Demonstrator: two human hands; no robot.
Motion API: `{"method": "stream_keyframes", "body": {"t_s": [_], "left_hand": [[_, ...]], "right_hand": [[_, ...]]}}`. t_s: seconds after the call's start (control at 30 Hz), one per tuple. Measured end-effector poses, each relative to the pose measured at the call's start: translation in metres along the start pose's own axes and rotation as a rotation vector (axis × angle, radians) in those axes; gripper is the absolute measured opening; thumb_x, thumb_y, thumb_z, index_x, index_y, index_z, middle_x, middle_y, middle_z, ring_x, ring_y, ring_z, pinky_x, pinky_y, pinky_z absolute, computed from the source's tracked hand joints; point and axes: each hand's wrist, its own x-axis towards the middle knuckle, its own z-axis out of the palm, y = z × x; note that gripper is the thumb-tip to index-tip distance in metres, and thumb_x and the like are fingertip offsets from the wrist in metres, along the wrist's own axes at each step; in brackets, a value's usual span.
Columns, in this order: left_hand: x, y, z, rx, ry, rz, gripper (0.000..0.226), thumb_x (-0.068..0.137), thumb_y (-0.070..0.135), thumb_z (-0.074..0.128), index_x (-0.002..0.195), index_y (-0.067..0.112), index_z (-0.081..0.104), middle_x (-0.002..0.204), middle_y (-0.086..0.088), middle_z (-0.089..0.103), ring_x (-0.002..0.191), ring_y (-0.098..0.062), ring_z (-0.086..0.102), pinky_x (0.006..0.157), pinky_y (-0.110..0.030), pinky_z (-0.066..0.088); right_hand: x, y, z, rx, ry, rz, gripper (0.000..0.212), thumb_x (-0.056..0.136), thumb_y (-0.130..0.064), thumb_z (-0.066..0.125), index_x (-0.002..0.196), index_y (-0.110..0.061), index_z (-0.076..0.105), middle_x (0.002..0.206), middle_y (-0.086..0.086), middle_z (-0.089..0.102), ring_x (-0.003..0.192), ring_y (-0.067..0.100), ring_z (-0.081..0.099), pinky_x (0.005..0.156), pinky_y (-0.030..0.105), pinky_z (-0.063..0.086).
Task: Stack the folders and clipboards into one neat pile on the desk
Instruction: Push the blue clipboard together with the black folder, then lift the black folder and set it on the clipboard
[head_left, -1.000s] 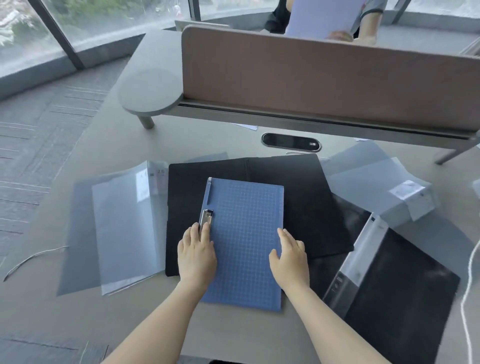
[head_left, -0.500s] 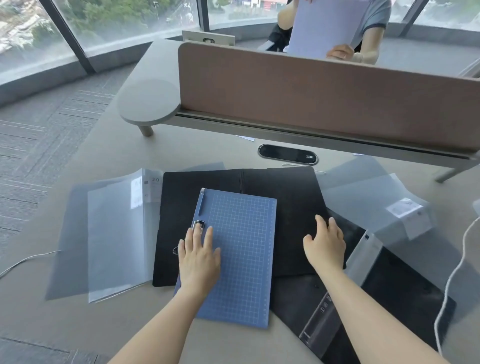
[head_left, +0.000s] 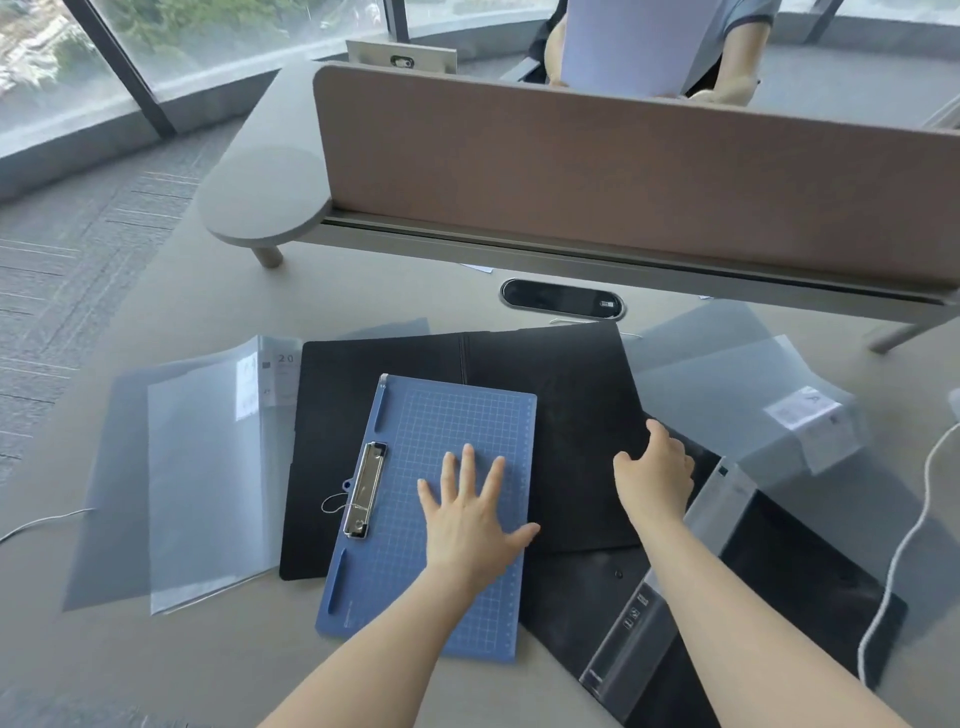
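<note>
Nearest, the left hand (head_left: 470, 514) lies flat on the blue clipboard (head_left: 431, 512), fingers spread, palm down on the grid. Half a second ago it covered the metal clip (head_left: 365, 489); it has since slid right onto the middle of the board, and the clip now shows whole with its cord loop. Clipboard sits tilted on the black folder (head_left: 561, 415), its near edge overhanging onto the desk (head_left: 171, 660).

Right hand (head_left: 655, 478) is at the black folder's right edge, fingers curled over it, thumb toward the clipboard; whether it grips the edge or only rests there, cannot tell. A second ago it lay on the clipboard's right edge; it has moved out and farther away since.

Near right: a second black folder (head_left: 810, 582) with a clear spine strip (head_left: 644, 623), partly under the first one. White cable (head_left: 904, 551) runs across its right side.

Left: a translucent folder (head_left: 208, 483), open, touching the black folder's left edge. No change in its place.

Farther right: another translucent folder (head_left: 727, 395) with a white label, overlapping both black ones.

Beyond: oval grommet (head_left: 563, 299) in the desk, then the brown divider (head_left: 623, 171). Behind it a person holds up a sheet of paper (head_left: 623, 41).

Nothing forms one pile yet; the items are spread out, overlapping.
</note>
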Motion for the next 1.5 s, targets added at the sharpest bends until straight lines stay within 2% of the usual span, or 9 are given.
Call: {"method": "stream_keyframes", "body": {"t_s": [0.2, 0.33, 0.5, 0.77, 0.9, 1.1, 1.3, 1.4, 1.5], "left_hand": [[0.007, 0.025, 0.003, 0.038, -0.012, -0.028, 0.087, 0.088, 0.066, 0.042, 0.155, 0.03, -0.001, 0.165, -0.007, -0.014, 0.15, -0.036, -0.016, 0.115, -0.066, 0.001], [0.011, 0.024, 0.003, 0.049, 0.016, -0.035, 0.076, 0.095, 0.056, 0.036, 0.155, 0.028, -0.001, 0.165, -0.009, -0.01, 0.151, -0.035, -0.011, 0.117, -0.064, 0.006], [0.013, 0.024, 0.005, 0.045, 0.027, -0.037, 0.075, 0.095, 0.053, 0.036, 0.155, 0.028, -0.001, 0.165, -0.008, -0.01, 0.151, -0.035, -0.01, 0.117, -0.063, 0.007], [0.016, 0.014, 0.0, 0.006, 0.041, -0.143, 0.075, 0.092, 0.045, 0.04, 0.154, 0.031, 0.001, 0.165, -0.006, -0.008, 0.151, -0.035, -0.008, 0.112, -0.069, 0.013], [0.017, 0.0, -0.005, 0.005, 0.04, -0.19, 0.076, 0.091, 0.042, 0.042, 0.154, 0.029, 0.0, 0.165, -0.007, -0.008, 0.15, -0.035, -0.007, 0.112, -0.069, 0.016], [0.015, -0.023, -0.007, 0.011, 0.035, -0.209, 0.076, 0.093, 0.044, 0.042, 0.155, 0.028, 0.001, 0.165, -0.007, -0.006, 0.151, -0.034, -0.007, 0.113, -0.067, 0.016], [0.012, -0.028, -0.008, 0.015, 0.048, -0.194, 0.075, 0.093, 0.047, 0.043, 0.154, 0.03, 0.003, 0.165, -0.007, -0.004, 0.151, -0.034, -0.006, 0.113, -0.066, 0.015], [0.011, -0.027, -0.008, 0.017, 0.045, -0.188, 0.074, 0.093, 0.047, 0.042, 0.154, 0.03, 0.005, 0.165, -0.006, -0.005, 0.151, -0.033, -0.007, 0.114, -0.065, 0.014], [0.011, -0.024, -0.01, 0.013, 0.04, -0.175, 0.072, 0.094, 0.048, 0.042, 0.154, 0.03, 0.006, 0.165, -0.006, -0.006, 0.151, -0.033, -0.008, 0.114, -0.064, 0.014]], "right_hand": [[0.008, 0.004, -0.001, 0.118, -0.003, 0.051, 0.051, 0.093, -0.021, 0.059, 0.142, -0.011, 0.047, 0.139, 0.014, 0.049, 0.119, 0.033, 0.056, 0.088, 0.046, 0.052], [0.014, 0.008, -0.003, 0.201, -0.02, 0.06, 0.036, 0.096, -0.02, 0.053, 0.131, -0.011, 0.056, 0.13, 0.012, 0.055, 0.104, 0.031, 0.062, 0.079, 0.035, 0.046], [0.017, 0.011, -0.007, 0.251, -0.046, 0.086, 0.025, 0.1, -0.017, 0.044, 0.124, -0.013, 0.053, 0.116, 0.008, 0.064, 0.094, 0.026, 0.058, 0.079, 0.039, 0.051], [0.009, 0.016, -0.016, 0.365, -0.055, 0.093, 0.029, 0.1, -0.015, 0.043, 0.127, -0.016, 0.053, 0.125, 0.009, 0.062, 0.109, 0.03, 0.059, 0.086, 0.041, 0.051], [0.003, 0.016, -0.022, 0.42, -0.043, 0.074, 0.03, 0.099, -0.015, 0.043, 0.127, -0.015, 0.055, 0.126, 0.008, 0.063, 0.114, 0.029, 0.058, 0.086, 0.038, 0.048], [-0.002, 0.016, -0.041, 0.433, -0.008, 0.03, 0.026, 0.098, -0.012, 0.044, 0.121, -0.01, 0.056, 0.115, 0.01, 0.066, 0.091, 0.025, 0.056, 0.077, 0.033, 0.041], [-0.001, 0.01, -0.079, 0.408, 0.084, -0.004, 0.026, 0.097, -0.013, 0.046, 0.12, -0.013, 0.059, 0.119, 0.007, 0.068, 0.107, 0.031, 0.06, 0.079, 0.032, 0.039], [-0.001, 0.002, -0.102, 0.404, 0.133, -0.055, 0.022, 0.094, -0.012, 0.047, 0.112, -0.015, 0.06, 0.107, 0.006, 0.071, 0.095, 0.032, 0.06, 0.076, 0.035, 0.043], [-0.009, -0.007, -0.126, 0.378, 0.187, -0.089, 0.023, 0.094, -0.013, 0.046, 0.112, -0.015, 0.06, 0.095, 0.002, 0.069, 0.088, 0.03, 0.056, 0.072, 0.034, 0.039]]}}
